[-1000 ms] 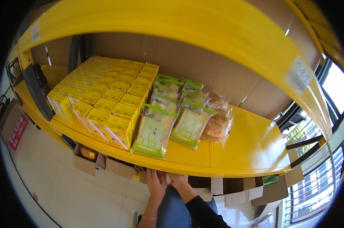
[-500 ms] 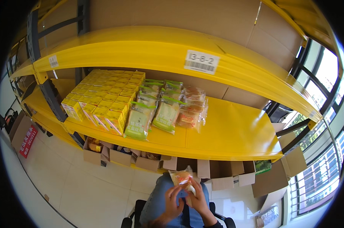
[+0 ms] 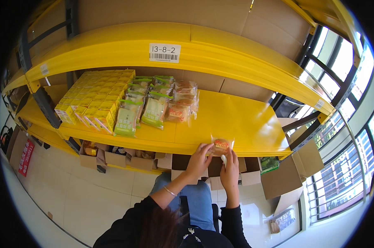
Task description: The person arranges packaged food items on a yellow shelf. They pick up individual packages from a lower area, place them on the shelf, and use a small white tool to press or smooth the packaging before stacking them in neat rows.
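Note:
Over the front edge of the yellow shelf (image 3: 236, 120), a clear-wrapped bun (image 3: 222, 145) with red print is held between my two hands. My left hand (image 3: 198, 161) pinches the wrapper's left side. On the right side, my right hand (image 3: 230, 171) grips the wrapper, and a small white object (image 3: 224, 159) shows by its fingers; its kind I cannot make out. Further left on the shelf stand similar wrapped buns (image 3: 178, 110) in a row, beside two rows of green-and-clear bags of pale bread (image 3: 153, 113). A block of small yellow boxes (image 3: 98, 97) stands left of those.
An upper yellow beam (image 3: 220, 56) with a white label (image 3: 165, 53) spans above the goods. Open cardboard boxes (image 3: 141, 162) line the floor below the shelf, with a larger open carton (image 3: 280, 182) at the right. Dark posts (image 3: 46, 105) bound the shelf's left.
My hands have risen from over my lap to the shelf's front edge, moving up and right with the wrapped bun. My view has shifted, so the shelf goods appear further left.

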Demonstrator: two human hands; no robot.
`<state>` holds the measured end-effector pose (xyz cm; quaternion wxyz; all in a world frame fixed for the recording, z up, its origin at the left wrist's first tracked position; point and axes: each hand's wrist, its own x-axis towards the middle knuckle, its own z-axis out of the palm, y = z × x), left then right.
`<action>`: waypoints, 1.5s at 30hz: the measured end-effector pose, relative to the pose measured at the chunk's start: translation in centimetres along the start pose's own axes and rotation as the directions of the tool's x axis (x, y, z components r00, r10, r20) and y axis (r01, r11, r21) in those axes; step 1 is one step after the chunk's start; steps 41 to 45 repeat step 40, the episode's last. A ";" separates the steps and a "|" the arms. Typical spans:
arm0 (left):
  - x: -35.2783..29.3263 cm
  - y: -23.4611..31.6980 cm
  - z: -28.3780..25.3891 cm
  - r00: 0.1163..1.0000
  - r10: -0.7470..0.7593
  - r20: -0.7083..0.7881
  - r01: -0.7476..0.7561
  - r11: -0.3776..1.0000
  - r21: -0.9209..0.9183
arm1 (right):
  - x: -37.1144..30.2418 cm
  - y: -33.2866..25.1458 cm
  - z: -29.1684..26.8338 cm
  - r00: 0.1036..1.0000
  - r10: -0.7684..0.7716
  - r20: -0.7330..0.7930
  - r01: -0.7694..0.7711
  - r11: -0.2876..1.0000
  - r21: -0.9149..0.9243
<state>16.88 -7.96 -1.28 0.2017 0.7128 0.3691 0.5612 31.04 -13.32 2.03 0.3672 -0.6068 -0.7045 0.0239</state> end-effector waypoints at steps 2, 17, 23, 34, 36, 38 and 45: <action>1.7 -1.9 0.1 0.995 -0.029 0.096 0.030 0.999 -0.011 | 1.5 0.5 1.0 1.000 -0.010 0.001 0.010 0.998 -0.059; 3.8 -3.9 0.2 0.941 0.199 0.272 -0.319 0.787 0.528 | 10.5 1.2 2.7 0.975 0.035 -0.220 -0.061 0.992 -0.114; 2.7 -5.2 0.8 0.954 0.191 0.233 -0.292 0.774 0.562 | 7.4 -1.6 6.7 0.981 -0.113 -0.157 0.070 0.965 -0.254; 2.8 -4.8 0.8 0.968 0.160 0.194 -0.236 0.842 0.485 | 9.5 -1.3 6.4 0.982 -0.178 -0.062 0.167 0.975 -0.148; 3.2 -4.5 0.7 0.952 0.216 0.218 -0.300 0.802 0.517 | 10.3 -0.6 6.7 0.982 -0.153 -0.113 0.126 0.968 -0.216; 3.3 -4.5 0.6 0.960 0.193 0.204 -0.271 0.828 0.491 | 11.2 0.1 7.1 0.985 -0.110 -0.134 0.075 0.968 -0.238; 3.2 -4.5 0.4 0.964 0.179 0.198 -0.255 0.839 0.481 | 12.3 1.1 6.7 0.996 -0.003 -0.092 -0.009 0.992 -0.129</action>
